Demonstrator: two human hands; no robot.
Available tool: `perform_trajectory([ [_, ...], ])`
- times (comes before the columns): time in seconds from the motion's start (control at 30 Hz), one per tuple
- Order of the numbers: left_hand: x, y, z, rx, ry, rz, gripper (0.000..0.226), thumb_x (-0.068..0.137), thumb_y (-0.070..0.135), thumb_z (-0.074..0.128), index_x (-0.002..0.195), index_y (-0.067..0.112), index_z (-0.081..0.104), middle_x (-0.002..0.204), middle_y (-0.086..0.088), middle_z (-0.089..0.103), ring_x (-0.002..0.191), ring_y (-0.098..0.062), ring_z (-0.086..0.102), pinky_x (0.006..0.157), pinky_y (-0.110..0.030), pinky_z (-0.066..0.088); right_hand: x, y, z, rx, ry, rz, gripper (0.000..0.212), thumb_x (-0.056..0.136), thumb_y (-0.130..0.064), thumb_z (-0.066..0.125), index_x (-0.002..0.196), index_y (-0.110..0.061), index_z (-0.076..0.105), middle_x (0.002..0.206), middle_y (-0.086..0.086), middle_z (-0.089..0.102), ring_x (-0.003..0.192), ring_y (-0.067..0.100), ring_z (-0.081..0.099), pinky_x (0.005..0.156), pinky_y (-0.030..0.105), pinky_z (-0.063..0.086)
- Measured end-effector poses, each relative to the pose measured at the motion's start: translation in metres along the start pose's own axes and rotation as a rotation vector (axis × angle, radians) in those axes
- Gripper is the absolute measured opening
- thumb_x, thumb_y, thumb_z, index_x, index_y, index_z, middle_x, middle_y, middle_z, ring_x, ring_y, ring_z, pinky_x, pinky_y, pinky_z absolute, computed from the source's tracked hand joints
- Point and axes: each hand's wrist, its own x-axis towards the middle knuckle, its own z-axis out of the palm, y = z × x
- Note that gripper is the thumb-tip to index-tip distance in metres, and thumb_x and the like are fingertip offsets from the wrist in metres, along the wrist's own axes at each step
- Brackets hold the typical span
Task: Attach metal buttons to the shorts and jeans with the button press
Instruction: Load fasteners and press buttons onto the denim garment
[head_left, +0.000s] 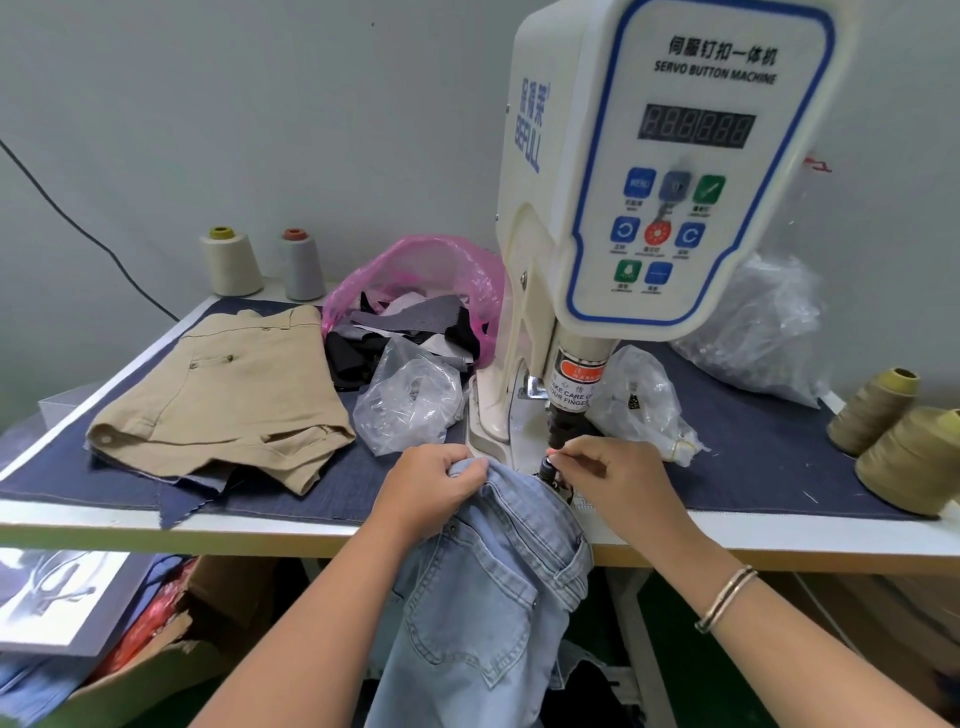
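Observation:
Light blue jeans hang over the table's front edge, their waistband lifted to the base of the white button press. My left hand grips the waistband in a bunch just left of the press's black die. My right hand is at the die, thumb and forefinger pinched together on something small that I cannot make out. The press's black punch stands just above the die. Tan shorts lie flat on the table to the left, with metal buttons on them.
A pink bag of fabric scraps and clear plastic bags sit left of the press; more clear bags lie on the right. Thread cones stand at back left and far right. A cardboard box is under the table.

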Motion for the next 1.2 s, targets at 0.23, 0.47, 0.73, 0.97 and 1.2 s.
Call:
perform_trajectory([
  [0.23, 0.001, -0.001, 0.000, 0.018, 0.004, 0.003, 0.031, 0.080, 0.044, 0.050, 0.052, 0.032, 0.051, 0.048, 0.010, 0.041, 0.050, -0.006, 0.035, 0.054, -0.030, 0.030, 0.002, -0.002, -0.002, -0.013, -0.035, 0.023, 0.009, 0.084, -0.014, 0.072, 0.089, -0.010, 0.077, 0.069, -0.010, 0.070, 0.070, 0.001, 0.061, 0.067, 0.011, 0.046],
  [0.47, 0.000, 0.000, 0.000, 0.003, 0.001, -0.004, 0.030, 0.081, 0.043, 0.051, 0.053, 0.034, 0.054, 0.046, 0.012, 0.042, 0.047, -0.006, 0.036, 0.053, -0.028, 0.030, 0.000, -0.005, -0.005, -0.091, -0.055, -0.071, 0.015, 0.085, -0.009, 0.068, 0.098, -0.010, 0.076, 0.085, 0.002, 0.074, 0.074, 0.007, 0.065, 0.073, 0.008, 0.047],
  [0.73, -0.001, 0.003, -0.001, 0.014, -0.003, -0.015, 0.030, 0.081, 0.044, 0.050, 0.052, 0.038, 0.055, 0.045, 0.012, 0.042, 0.047, -0.005, 0.036, 0.053, -0.027, 0.030, -0.004, -0.012, -0.012, -0.300, -0.060, -0.245, 0.015, 0.082, -0.008, 0.068, 0.095, -0.012, 0.076, 0.069, -0.011, 0.059, 0.057, 0.008, 0.056, 0.054, 0.023, 0.046],
  [0.97, -0.002, 0.005, -0.002, 0.018, -0.013, -0.021, 0.031, 0.081, 0.044, 0.050, 0.051, 0.036, 0.053, 0.046, 0.012, 0.041, 0.047, -0.006, 0.035, 0.053, -0.028, 0.029, -0.007, -0.013, -0.013, -0.466, -0.041, -0.299, 0.021, 0.087, -0.027, 0.057, 0.091, -0.017, 0.075, 0.066, 0.000, 0.062, 0.055, 0.019, 0.061, 0.044, 0.033, 0.050],
  [1.2, -0.004, 0.011, -0.004, -0.075, -0.058, -0.053, 0.035, 0.083, 0.041, 0.053, 0.050, 0.033, 0.054, 0.047, 0.012, 0.039, 0.049, -0.006, 0.033, 0.055, -0.028, 0.029, -0.038, 0.000, 0.000, 0.003, 0.029, 0.016, 0.008, 0.086, -0.025, 0.066, 0.084, -0.027, 0.058, 0.078, -0.011, 0.060, 0.075, 0.005, 0.057, 0.065, 0.011, 0.042],
])
